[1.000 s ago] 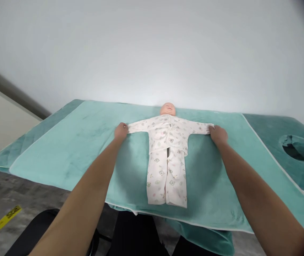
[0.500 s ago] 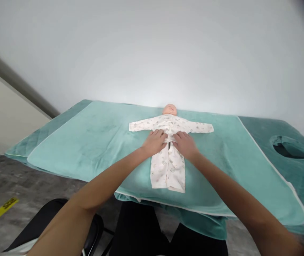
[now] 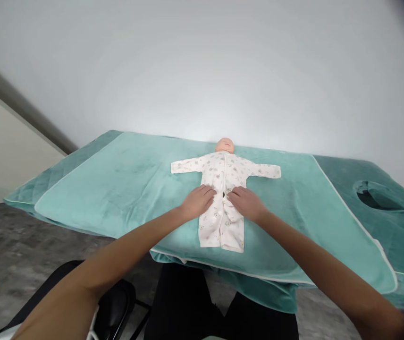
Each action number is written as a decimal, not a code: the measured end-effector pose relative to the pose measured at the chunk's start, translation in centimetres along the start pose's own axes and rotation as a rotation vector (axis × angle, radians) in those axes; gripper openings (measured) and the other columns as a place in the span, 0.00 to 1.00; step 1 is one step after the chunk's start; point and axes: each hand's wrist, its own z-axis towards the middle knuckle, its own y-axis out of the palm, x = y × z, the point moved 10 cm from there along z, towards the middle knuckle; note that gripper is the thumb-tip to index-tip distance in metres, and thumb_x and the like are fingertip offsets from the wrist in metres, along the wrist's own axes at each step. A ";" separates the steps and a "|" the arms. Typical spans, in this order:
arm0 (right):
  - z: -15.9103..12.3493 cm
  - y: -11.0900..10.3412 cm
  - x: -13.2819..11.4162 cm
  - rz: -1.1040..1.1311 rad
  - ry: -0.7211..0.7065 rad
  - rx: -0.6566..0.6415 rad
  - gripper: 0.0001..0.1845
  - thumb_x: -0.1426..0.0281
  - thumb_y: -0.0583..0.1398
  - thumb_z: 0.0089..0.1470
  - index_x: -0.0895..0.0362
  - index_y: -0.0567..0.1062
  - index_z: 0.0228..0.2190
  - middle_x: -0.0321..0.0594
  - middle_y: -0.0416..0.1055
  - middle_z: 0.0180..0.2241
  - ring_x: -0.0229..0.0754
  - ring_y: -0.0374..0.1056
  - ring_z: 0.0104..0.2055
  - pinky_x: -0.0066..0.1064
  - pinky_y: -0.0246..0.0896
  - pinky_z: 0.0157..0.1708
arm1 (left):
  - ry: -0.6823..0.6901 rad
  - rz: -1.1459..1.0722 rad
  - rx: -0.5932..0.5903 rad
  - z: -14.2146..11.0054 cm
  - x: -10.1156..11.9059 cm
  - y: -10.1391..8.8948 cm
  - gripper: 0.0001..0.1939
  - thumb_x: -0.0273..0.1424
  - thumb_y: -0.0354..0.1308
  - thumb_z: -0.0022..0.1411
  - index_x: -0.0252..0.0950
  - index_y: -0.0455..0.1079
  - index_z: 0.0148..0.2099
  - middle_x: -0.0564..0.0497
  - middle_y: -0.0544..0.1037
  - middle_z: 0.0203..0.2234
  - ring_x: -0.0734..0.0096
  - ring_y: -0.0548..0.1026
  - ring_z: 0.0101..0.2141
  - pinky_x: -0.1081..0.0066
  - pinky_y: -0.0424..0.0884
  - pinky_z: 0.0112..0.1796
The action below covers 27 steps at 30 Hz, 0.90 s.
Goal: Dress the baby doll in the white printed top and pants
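A baby doll lies on its back on a teal bed, its bald head [image 3: 225, 145] toward the wall. It wears a white patterned baby romper [image 3: 219, 170] with both sleeves stretched out sideways and the legs pointing toward me. My left hand [image 3: 199, 200] is at the romper's left waist edge, fingers curled and closed on the cloth. Across the front opening, my right hand [image 3: 246, 202] is likewise closed on the cloth. A small dark gap [image 3: 223, 194] shows between the two hands. My thumbs are mostly hidden.
The teal cover [image 3: 117, 179] has white piping and hangs down at the front. A face hole [image 3: 379, 196] opens at the bed's right end. Behind stands a grey wall [image 3: 202, 71]. A black chair [image 3: 117, 302] is at lower left, near a pale panel [image 3: 11, 151].
Both hands have moved down the romper from the belly to the crotch, toward me. The romper's upper front now lies flatter and uncovered. The view has shifted slightly.
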 end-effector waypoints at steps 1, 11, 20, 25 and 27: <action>-1.0 -0.4 -0.1 0.080 0.042 0.014 0.08 0.69 0.55 0.65 0.56 0.73 0.43 0.47 0.71 0.43 0.48 0.66 0.45 0.36 0.60 0.43 | -0.040 -0.064 0.013 -0.9 0.1 -0.3 0.12 0.31 0.49 0.70 0.34 0.69 0.50 0.43 0.75 0.43 0.59 0.73 0.45 0.59 0.71 0.48; -9.5 0.9 -6.2 0.471 0.264 -0.023 0.11 0.73 0.60 0.56 0.52 0.66 0.41 0.42 0.71 0.40 0.47 0.69 0.38 0.36 0.65 0.35 | -0.038 -0.116 -0.173 -8.8 6.2 4.4 0.27 0.33 0.61 0.61 0.40 0.62 0.61 0.42 0.72 0.50 0.51 0.73 0.51 0.54 0.73 0.50; -11.0 -1.6 -8.7 0.429 0.137 0.082 0.06 0.71 0.53 0.61 0.50 0.68 0.32 0.41 0.69 0.32 0.46 0.68 0.34 0.36 0.63 0.33 | 0.196 -0.100 -0.123 -8.9 10.4 -0.5 0.11 0.24 0.45 0.69 0.36 0.69 0.42 0.46 0.74 0.35 0.63 0.73 0.37 0.63 0.71 0.40; -12.2 0.3 -9.0 0.479 0.048 -0.062 0.07 0.68 0.55 0.64 0.51 0.72 0.34 0.40 0.72 0.34 0.46 0.69 0.38 0.38 0.66 0.37 | 0.131 -0.409 -0.214 -10.5 8.6 1.4 0.09 0.29 0.49 0.69 0.39 0.71 0.45 0.48 0.76 0.37 0.66 0.74 0.37 0.68 0.71 0.38; -11.3 -0.1 -5.9 0.614 0.132 -0.026 0.07 0.63 0.58 0.63 0.50 0.73 0.33 0.39 0.72 0.34 0.45 0.70 0.37 0.36 0.66 0.35 | -0.043 -0.574 -0.145 -8.9 4.7 1.4 0.09 0.36 0.52 0.69 0.42 0.71 0.46 0.49 0.77 0.38 0.65 0.75 0.39 0.67 0.72 0.40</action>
